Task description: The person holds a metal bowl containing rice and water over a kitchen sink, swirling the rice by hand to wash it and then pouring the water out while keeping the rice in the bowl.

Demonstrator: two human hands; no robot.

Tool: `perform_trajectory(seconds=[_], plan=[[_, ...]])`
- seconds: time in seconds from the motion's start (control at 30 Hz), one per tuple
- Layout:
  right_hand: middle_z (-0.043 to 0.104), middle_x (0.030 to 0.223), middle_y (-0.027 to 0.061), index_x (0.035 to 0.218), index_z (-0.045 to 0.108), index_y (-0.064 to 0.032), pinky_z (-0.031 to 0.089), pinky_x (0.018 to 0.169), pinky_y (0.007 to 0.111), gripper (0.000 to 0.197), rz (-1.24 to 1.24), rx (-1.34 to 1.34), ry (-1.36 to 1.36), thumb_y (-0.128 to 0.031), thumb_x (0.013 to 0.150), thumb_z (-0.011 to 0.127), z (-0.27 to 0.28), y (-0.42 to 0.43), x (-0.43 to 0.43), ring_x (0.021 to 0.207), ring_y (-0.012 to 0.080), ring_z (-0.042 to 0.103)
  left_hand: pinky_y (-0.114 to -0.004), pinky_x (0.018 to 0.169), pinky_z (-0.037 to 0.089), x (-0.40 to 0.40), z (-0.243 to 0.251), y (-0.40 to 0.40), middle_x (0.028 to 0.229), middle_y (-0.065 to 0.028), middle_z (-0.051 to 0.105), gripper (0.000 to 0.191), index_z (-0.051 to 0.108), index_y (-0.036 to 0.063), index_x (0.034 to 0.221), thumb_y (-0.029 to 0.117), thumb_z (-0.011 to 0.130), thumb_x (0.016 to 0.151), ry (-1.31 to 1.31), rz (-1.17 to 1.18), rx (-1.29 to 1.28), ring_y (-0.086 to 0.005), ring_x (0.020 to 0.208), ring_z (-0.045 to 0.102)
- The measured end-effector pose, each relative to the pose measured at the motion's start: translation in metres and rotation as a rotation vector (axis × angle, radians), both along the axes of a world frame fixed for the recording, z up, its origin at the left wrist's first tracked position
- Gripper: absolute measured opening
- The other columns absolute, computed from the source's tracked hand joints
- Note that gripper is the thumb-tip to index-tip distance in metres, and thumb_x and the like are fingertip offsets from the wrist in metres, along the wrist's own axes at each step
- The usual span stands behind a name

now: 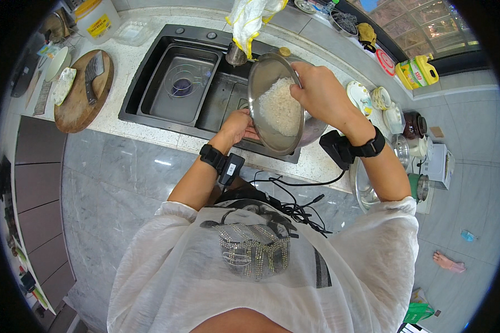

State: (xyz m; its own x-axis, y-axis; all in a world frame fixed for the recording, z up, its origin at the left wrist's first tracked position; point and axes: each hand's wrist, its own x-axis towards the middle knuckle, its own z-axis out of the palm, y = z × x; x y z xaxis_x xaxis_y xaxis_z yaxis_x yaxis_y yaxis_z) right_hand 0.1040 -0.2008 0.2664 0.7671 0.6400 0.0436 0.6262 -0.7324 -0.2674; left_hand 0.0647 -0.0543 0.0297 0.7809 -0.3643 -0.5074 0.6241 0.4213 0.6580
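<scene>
A stainless steel bowl (271,68) is tilted to the left over the right basin (223,95) of the dark kitchen sink. White rice grains (281,108) lie against its inner wall; whether water is among them I cannot tell. My right hand (318,89) grips the upper right rim, thumb inside and fingers behind. Below the lower left of the rim, my left hand (238,127) is cupped palm up with its fingers apart. Some of its fingertips are hidden behind the bowl, so contact there is unclear. The faucet (236,54) stands just left of the bowl, draped with a white, yellow-edged cloth (250,25).
The left basin (158,89) holds a wire rack (185,81). Further left, a cleaver (93,75) and a piece of melon (64,85) lie on a round wooden board (73,112). Dishes (358,95) and jars (412,125) crowd the right counter. Black cables (296,208) dangle before my body.
</scene>
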Motion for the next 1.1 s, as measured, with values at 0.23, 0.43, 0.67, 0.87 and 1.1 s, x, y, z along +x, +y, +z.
perform_trajectory(seconds=[0.23,0.43,0.67,0.87,1.1], plan=[[0.061,0.074,0.0235,0.101,0.056,0.0029,0.048,0.065,0.043,0.028,0.009,-0.038,-0.011,-0.009,0.076,0.058,0.000,0.002,0.001,0.072,0.0394,0.061,-0.043,0.070,0.056,0.002,-0.001,-0.001,0.097,-0.0216,0.061,0.033,0.045,-0.0035,0.115,-0.003,0.034,0.084,-0.010,-0.008,0.010,-0.0333,0.081,0.065],[0.061,0.075,0.0239,0.099,0.056,0.0029,0.048,0.066,0.043,0.026,0.019,-0.030,-0.035,-0.009,0.076,0.058,0.001,0.005,0.000,0.072,0.0395,0.061,-0.042,0.072,0.056,0.005,0.001,-0.003,0.099,-0.0211,0.061,0.034,0.045,-0.0031,0.116,-0.003,0.033,0.084,-0.002,-0.004,0.023,-0.0330,0.083,0.065],[0.059,0.070,0.0205,0.107,0.057,0.0020,0.047,0.063,0.040,0.034,-0.028,0.014,-0.023,-0.010,0.075,0.061,-0.002,-0.006,0.012,0.067,0.0368,0.059,-0.041,0.069,0.056,0.006,0.001,0.002,0.098,-0.0209,0.061,0.034,0.045,-0.0038,0.116,-0.001,0.033,0.085,-0.007,-0.010,0.037,-0.0329,0.080,0.065],[0.056,0.066,0.0165,0.108,0.057,0.0024,0.047,0.063,0.038,0.038,-0.127,0.087,0.073,-0.011,0.073,0.063,-0.007,-0.025,0.025,0.064,0.0297,0.058,-0.039,0.065,0.057,0.001,0.008,0.018,0.095,-0.0210,0.061,0.037,0.042,-0.0074,0.119,-0.002,0.035,0.084,-0.008,0.007,0.127,-0.0327,0.078,0.066],[0.061,0.067,0.0129,0.104,0.059,0.0037,0.048,0.054,0.034,0.033,-0.339,0.223,0.305,-0.011,0.074,0.062,-0.028,-0.054,0.034,0.056,0.0235,0.061,-0.035,0.059,0.057,-0.002,0.027,0.034,0.088,-0.0165,0.061,0.041,0.040,-0.0097,0.123,0.001,0.042,0.084,-0.005,0.079,0.180,-0.0263,0.069,0.065]])
